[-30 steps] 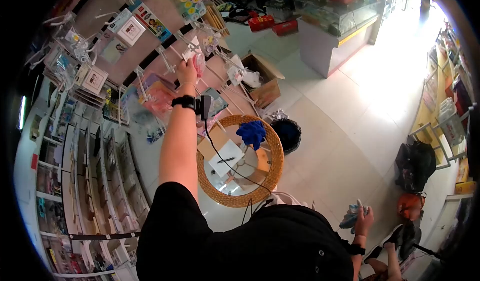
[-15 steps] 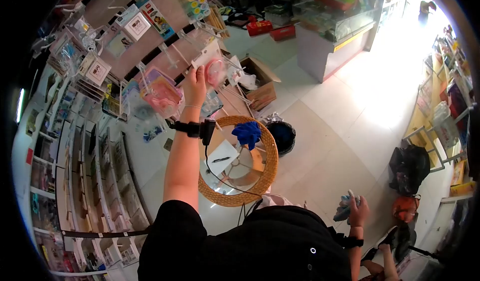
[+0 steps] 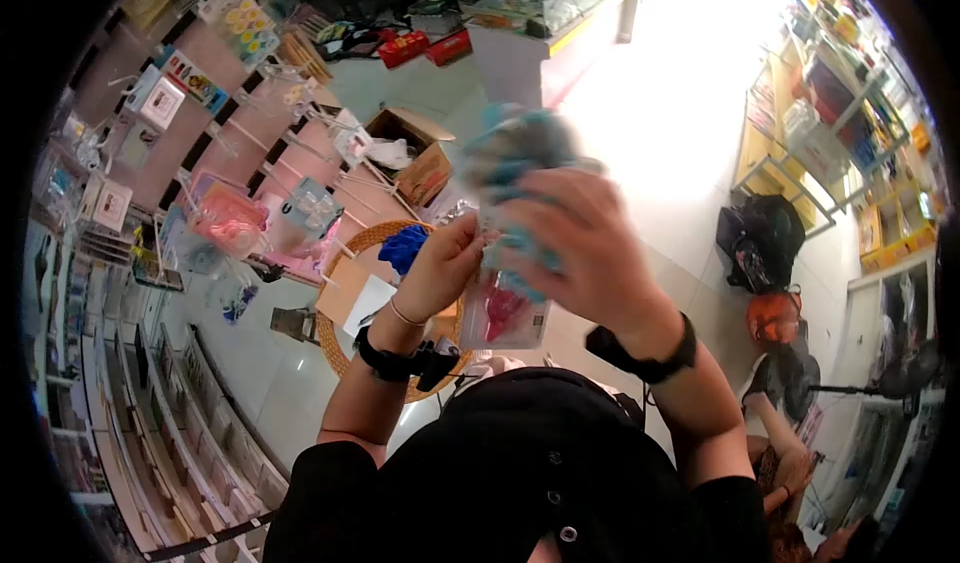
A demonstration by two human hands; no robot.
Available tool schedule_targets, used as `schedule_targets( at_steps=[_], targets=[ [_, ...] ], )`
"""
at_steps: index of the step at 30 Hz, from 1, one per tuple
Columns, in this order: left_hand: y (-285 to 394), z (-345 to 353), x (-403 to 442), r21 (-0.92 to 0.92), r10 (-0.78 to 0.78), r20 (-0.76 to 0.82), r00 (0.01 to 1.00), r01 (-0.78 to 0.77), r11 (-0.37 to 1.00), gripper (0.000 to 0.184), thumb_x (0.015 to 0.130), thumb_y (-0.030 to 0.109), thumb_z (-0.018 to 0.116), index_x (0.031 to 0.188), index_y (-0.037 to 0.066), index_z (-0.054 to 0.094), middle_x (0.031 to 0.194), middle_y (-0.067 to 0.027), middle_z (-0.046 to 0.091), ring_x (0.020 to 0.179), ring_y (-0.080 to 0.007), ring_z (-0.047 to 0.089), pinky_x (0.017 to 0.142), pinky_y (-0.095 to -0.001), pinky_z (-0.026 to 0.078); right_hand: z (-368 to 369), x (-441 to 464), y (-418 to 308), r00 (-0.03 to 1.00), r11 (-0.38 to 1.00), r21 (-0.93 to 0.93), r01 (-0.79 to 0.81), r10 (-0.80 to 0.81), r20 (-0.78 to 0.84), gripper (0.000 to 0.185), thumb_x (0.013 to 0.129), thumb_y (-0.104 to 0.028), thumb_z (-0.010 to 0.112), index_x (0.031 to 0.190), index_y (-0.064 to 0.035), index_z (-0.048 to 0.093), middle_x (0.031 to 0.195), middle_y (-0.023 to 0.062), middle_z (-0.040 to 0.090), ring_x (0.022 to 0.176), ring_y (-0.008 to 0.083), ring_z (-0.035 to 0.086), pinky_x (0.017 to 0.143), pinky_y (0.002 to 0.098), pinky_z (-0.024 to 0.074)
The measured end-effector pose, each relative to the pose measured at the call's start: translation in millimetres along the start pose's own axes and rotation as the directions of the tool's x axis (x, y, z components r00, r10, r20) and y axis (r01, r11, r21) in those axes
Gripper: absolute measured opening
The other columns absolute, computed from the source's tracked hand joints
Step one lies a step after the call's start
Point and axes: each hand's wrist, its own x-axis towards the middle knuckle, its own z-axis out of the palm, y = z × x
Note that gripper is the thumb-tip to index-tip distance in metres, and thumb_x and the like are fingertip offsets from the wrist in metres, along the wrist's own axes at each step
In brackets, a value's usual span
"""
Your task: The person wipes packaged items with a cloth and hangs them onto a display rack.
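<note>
In front of my body, my left hand [image 3: 445, 263] pinches the side of a clear plastic package [image 3: 506, 328] with a pink item inside. My right hand [image 3: 590, 248], smeared by motion, is closed on a crumpled blue-grey cloth [image 3: 520, 143] over the package's upper part. That cloth hides much of the package, so the pink item's kind does not show. Below my left hand stands a round glass-topped table with a wicker rim [image 3: 335, 338]. On it lie a bunched blue cloth [image 3: 402, 250] and a white sheet of paper [image 3: 368, 303].
A pegboard wall with hooks and hanging packages [image 3: 230, 218] stands to the left, above slotted shelves [image 3: 190, 433]. An open cardboard box [image 3: 425, 168] sits on the floor ahead. To the right are a black bag [image 3: 760, 243], a shelf rack [image 3: 830, 123] and a seated person [image 3: 790, 453].
My left hand has come from the pegboard to my front with the package. My right hand has risen from the lower right, bringing the cloth to it. The view has shifted right.
</note>
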Motion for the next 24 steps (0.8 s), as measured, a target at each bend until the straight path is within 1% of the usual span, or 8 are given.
schedule_targets(
  at_steps=[3, 4, 9, 13, 17, 19, 21, 24],
  targets=[
    [1.7, 17.4, -8.1, 0.124, 0.154, -0.136, 0.979, -0.138, 0.983, 0.025, 0.095, 0.005, 0.047, 0.117, -0.002, 0.053, 0.107, -0.0071, 0.062, 0.098, -0.0147, 0.058, 0.088, -0.0286, 0.046, 24.2, -7.7, 12.8, 0.993, 0.997, 0.037, 0.072, -0.075, 0.093, 0.031, 0.07, -0.021, 0.072, 0.097, -0.0139, 0.06, 0.11, 0.0048, 0.055, 0.106, 0.0249, 0.051, 0.093, 0.0406, 0.0385],
    [8.6, 19.9, -11.3, -0.095, 0.033, -0.156, 0.987, -0.048, 0.994, 0.028, 0.092, 0.001, 0.046, 0.119, -0.002, 0.054, 0.112, -0.0067, 0.061, 0.1, -0.0138, 0.058, 0.089, -0.0284, 0.046, 25.9, -7.9, 16.3, 0.986, 0.992, 0.066, 0.109, -0.116, 0.118, 0.031, 0.068, -0.019, 0.073, 0.096, -0.0134, 0.061, 0.109, 0.0037, 0.056, 0.106, 0.0247, 0.05, 0.094, 0.039, 0.0387],
    [-7.8, 9.7, -26.1, -0.047, -0.075, -0.131, 0.988, 0.07, 0.996, 0.023, 0.093, 0.005, 0.049, 0.113, -0.001, 0.059, 0.103, -0.0043, 0.064, 0.093, -0.0115, 0.059, 0.082, -0.0261, 0.048, 9.7, -32.1, 27.4, 0.966, 0.991, 0.054, 0.125, -0.134, 0.221, 0.024, 0.069, -0.022, 0.07, 0.091, -0.0172, 0.061, 0.105, -0.0022, 0.056, 0.104, 0.0198, 0.05, 0.093, 0.0401, 0.0381],
    [22.3, 8.0, -23.9, -0.482, -0.158, -0.218, 0.963, 0.034, 0.875, 0.025, 0.096, 0.012, 0.049, 0.115, -0.002, 0.058, 0.105, -0.0045, 0.064, 0.093, -0.0098, 0.059, 0.082, -0.0241, 0.047, -1.9, -62.8, 47.7, 0.805, 0.991, -0.135, -0.019, 0.095, 0.586, 0.017, 0.072, -0.023, 0.068, 0.087, -0.0163, 0.063, 0.097, -0.0016, 0.06, 0.097, 0.0185, 0.053, 0.091, 0.0387, 0.0402],
    [29.5, -2.5, -15.9, -0.296, -0.048, -0.294, 0.955, -0.043, 0.954, 0.026, 0.097, 0.012, 0.047, 0.118, -0.001, 0.057, 0.108, -0.0043, 0.063, 0.096, -0.0101, 0.058, 0.086, -0.0242, 0.045, -15.2, -72.3, 65.7, 0.8, 0.974, -0.15, -0.17, 0.225, 0.557, 0.018, 0.07, -0.015, 0.07, 0.086, -0.008, 0.066, 0.093, 0.0042, 0.062, 0.092, 0.0222, 0.059, 0.087, 0.035, 0.044],
    [28.0, 2.4, -13.4, -0.264, -0.056, -0.285, 0.957, -0.023, 0.964, 0.027, 0.097, 0.012, 0.047, 0.118, 0.0, 0.057, 0.108, -0.0041, 0.063, 0.097, -0.0102, 0.058, 0.088, -0.0243, 0.045, -33.1, -55.9, 64.5, 0.939, 0.931, 0.141, -0.338, 0.323, 0.119, 0.012, 0.076, -0.009, 0.065, 0.086, -0.0036, 0.063, 0.089, 0.0094, 0.062, 0.076, 0.0212, 0.061, 0.072, 0.0333, 0.0509],
    [23.9, 12.6, -10.8, -0.32, -0.07, -0.283, 0.957, -0.025, 0.947, 0.027, 0.098, 0.013, 0.045, 0.119, 0.0, 0.056, 0.109, -0.0041, 0.062, 0.097, -0.0106, 0.058, 0.088, -0.0247, 0.045, -50.3, -28.1, 44.0, 0.95, 0.919, 0.295, -0.262, 0.3, -0.09, 0.011, 0.082, -0.006, 0.061, 0.091, 0.0, 0.063, 0.09, 0.0125, 0.063, 0.074, 0.0209, 0.063, 0.067, 0.03, 0.053],
    [22.3, 30.3, -4.9, -0.411, -0.098, -0.368, 0.925, -0.067, 0.909, 0.027, 0.098, 0.013, 0.044, 0.119, 0.001, 0.055, 0.11, -0.0054, 0.061, 0.097, -0.0117, 0.058, 0.087, -0.0261, 0.046, -31.1, -8.3, 25.0, 0.972, 0.918, 0.35, -0.186, 0.224, -0.072, 0.019, 0.084, -0.011, 0.062, 0.101, -0.0023, 0.061, 0.1, 0.0146, 0.061, 0.088, 0.0242, 0.062, 0.077, 0.0335, 0.0523]
  ],
)
